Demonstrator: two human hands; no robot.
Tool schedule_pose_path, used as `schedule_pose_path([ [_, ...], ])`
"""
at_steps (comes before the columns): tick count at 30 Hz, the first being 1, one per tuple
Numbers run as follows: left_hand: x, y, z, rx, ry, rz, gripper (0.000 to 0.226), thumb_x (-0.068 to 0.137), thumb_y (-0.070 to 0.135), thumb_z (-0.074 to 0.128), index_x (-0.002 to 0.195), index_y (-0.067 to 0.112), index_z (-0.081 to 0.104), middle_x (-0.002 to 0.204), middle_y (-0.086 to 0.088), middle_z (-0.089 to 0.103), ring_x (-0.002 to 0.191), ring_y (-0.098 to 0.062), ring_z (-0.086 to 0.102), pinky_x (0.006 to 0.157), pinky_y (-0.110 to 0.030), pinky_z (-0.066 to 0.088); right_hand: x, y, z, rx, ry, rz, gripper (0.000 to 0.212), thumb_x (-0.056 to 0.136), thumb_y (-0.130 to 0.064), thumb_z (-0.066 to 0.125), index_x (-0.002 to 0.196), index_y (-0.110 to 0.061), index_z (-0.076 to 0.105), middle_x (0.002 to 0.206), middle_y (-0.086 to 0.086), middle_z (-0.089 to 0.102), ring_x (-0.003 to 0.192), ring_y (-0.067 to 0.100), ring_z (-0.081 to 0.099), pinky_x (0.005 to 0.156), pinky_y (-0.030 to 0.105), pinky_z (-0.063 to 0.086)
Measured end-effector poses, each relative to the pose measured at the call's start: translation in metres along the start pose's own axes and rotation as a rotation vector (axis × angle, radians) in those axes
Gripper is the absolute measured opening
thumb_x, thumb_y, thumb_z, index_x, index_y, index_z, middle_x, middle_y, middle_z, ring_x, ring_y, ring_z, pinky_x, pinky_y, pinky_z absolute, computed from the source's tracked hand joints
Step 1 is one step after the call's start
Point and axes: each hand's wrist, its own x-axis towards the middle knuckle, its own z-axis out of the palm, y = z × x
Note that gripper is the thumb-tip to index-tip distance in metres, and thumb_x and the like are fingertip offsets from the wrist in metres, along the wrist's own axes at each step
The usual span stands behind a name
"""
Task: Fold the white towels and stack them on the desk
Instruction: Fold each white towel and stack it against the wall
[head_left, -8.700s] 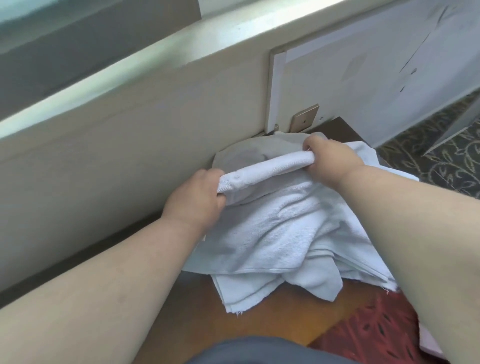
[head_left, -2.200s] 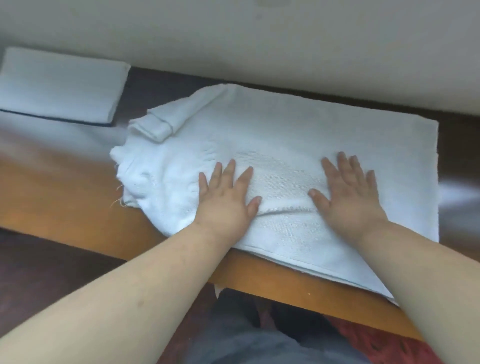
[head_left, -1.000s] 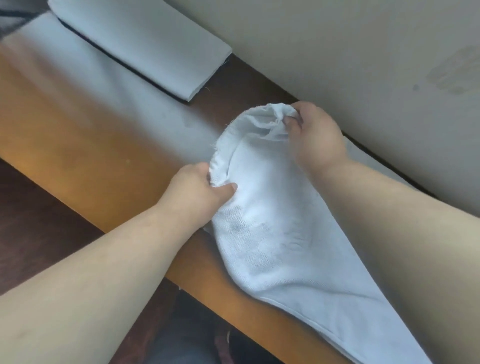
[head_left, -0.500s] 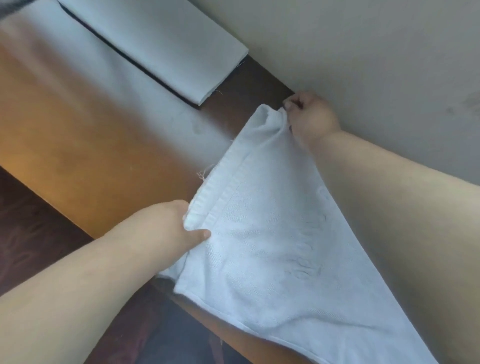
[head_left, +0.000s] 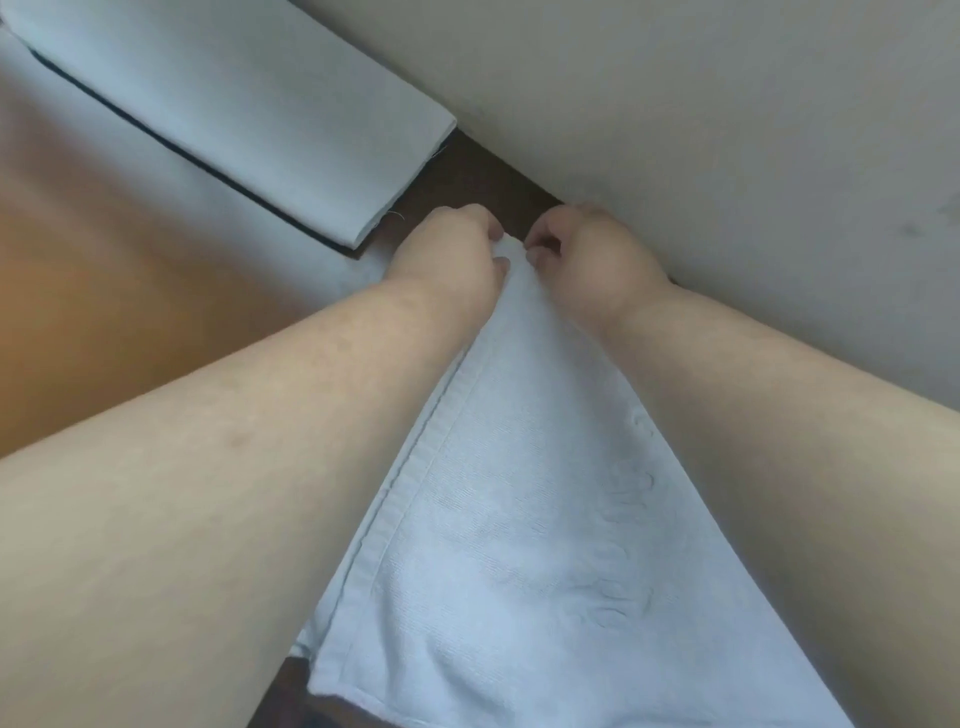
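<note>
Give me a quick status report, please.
Both hands, left and right, pinching towel corner at wall. Folded towel lies apart. Nothing in way.

Pale cream wall (head_left: 727, 93) across the top and right, plain and matt, faintly scuffed with a few dim marks toward the right edge. Wooden surface (head_left: 104, 312) below it, warm orange-brown on the left, darkening to deep brown in a narrow strip (head_left: 467, 176) where it meets the wall. Soft, cool daylight from the upper left, laying a washed-out whitish sheen (head_left: 171, 208) over part of the wood and leaving the wall evenly lit without hard shadows. Dark gap (head_left: 291, 691) under the near edge at the bottom, too dim to make out.
</note>
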Motion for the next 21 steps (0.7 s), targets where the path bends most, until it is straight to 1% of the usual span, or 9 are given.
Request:
schedule_pose_path([
  [2, 0.006, -0.004, 0.003, -0.012, 0.012, 0.001, 0.041, 0.084, 0.045, 0.060, 0.123, 0.031, 0.058, 0.102, 0.008, 0.062, 0.091, -0.019, 0.061, 0.076, -0.030, 0.048, 0.000, -0.001, 0.000, 0.036, 0.033, -0.009, 0.018, 0.099, -0.024, 0.050, 0.108, -0.018, 0.065, 0.106, 0.004, 0.060, 0.087, 0.017, 0.055, 0.067, 0.024, 0.037],
  [5, 0.000, -0.004, 0.005, -0.055, 0.056, 0.076, 0.036, 0.075, 0.045, 0.051, 0.110, 0.041, 0.060, 0.075, 0.020, 0.053, 0.076, -0.014, 0.057, 0.065, -0.026, 0.042, -0.001, -0.007, 0.000, 0.088, 0.112, -0.024, 0.015, 0.098, -0.022, 0.049, 0.101, -0.021, 0.064, 0.104, -0.001, 0.056, 0.088, 0.013, 0.053, 0.070, 0.024, 0.036],
  [8, -0.005, -0.002, 0.001, -0.051, 0.067, 0.111, 0.022, 0.075, 0.042, 0.044, 0.093, 0.044, 0.057, 0.070, 0.019, 0.052, 0.071, -0.014, 0.055, 0.060, -0.028, 0.043, 0.001, -0.014, 0.002, 0.099, 0.187, -0.036, 0.014, 0.097, -0.022, 0.052, 0.098, -0.019, 0.065, 0.105, 0.001, 0.057, 0.090, 0.013, 0.053, 0.071, 0.023, 0.033],
  [11, -0.006, -0.001, -0.005, -0.102, 0.061, 0.113, 0.010, 0.081, 0.036, 0.052, 0.088, 0.040, 0.057, 0.069, 0.018, 0.057, 0.066, -0.004, 0.055, 0.059, -0.024, 0.043, 0.001, -0.018, 0.009, 0.138, 0.282, -0.037, 0.015, 0.097, -0.020, 0.051, 0.098, -0.016, 0.065, 0.103, 0.002, 0.057, 0.088, 0.013, 0.052, 0.074, 0.023, 0.035],
  [14, -0.004, -0.003, -0.015, -0.315, 0.014, 0.054, 0.006, 0.083, 0.031, 0.064, 0.082, 0.037, 0.064, 0.071, 0.019, 0.065, 0.064, 0.005, 0.059, 0.062, -0.017, 0.049, 0.000, -0.018, 0.019, 0.159, 0.343, -0.010, 0.015, 0.098, -0.018, 0.050, 0.099, -0.015, 0.065, 0.103, 0.002, 0.056, 0.088, 0.011, 0.048, 0.077, 0.021, 0.034],
  [16, -0.002, -0.004, -0.019, -0.444, -0.020, 0.014, 0.008, 0.085, 0.030, 0.069, 0.092, 0.035, 0.069, 0.078, 0.016, 0.068, 0.068, 0.005, 0.062, 0.073, -0.021, 0.054, 0.002, -0.018, 0.024, 0.147, 0.314, 0.035, 0.015, 0.098, -0.019, 0.050, 0.101, -0.015, 0.065, 0.106, 0.004, 0.058, 0.095, 0.017, 0.052, 0.080, 0.023, 0.035],
  [17, -0.003, -0.003, -0.019, -0.465, -0.017, 0.002, 0.016, 0.086, 0.030, 0.070, 0.102, 0.032, 0.069, 0.084, 0.014, 0.069, 0.075, 0.000, 0.064, 0.079, -0.026, 0.055, 0.003, -0.018, 0.026, 0.156, 0.317, 0.046, 0.015, 0.098, -0.018, 0.051, 0.101, -0.015, 0.065, 0.107, 0.004, 0.059, 0.097, 0.018, 0.053, 0.080, 0.023, 0.035],
  [19, -0.006, -0.002, -0.016, -0.405, 0.051, -0.017, 0.034, 0.087, 0.030, 0.068, 0.121, 0.025, 0.064, 0.098, 0.011, 0.066, 0.091, -0.009, 0.064, 0.088, -0.028, 0.052, 0.003, -0.019, 0.027, 0.227, 0.362, 0.046, 0.014, 0.098, -0.017, 0.051, 0.100, -0.014, 0.065, 0.106, 0.005, 0.060, 0.095, 0.016, 0.052, 0.080, 0.020, 0.034],
  [21, -0.011, 0.000, -0.012, -0.297, 0.134, -0.003, 0.042, 0.087, 0.031, 0.066, 0.128, 0.022, 0.060, 0.109, 0.006, 0.065, 0.102, -0.011, 0.061, 0.090, -0.022, 0.045, 0.002, -0.018, 0.028, 0.236, 0.379, 0.049, 0.014, 0.098, -0.017, 0.052, 0.101, -0.014, 0.065, 0.106, 0.004, 0.060, 0.096, 0.015, 0.052, 0.081, 0.019, 0.033],
])
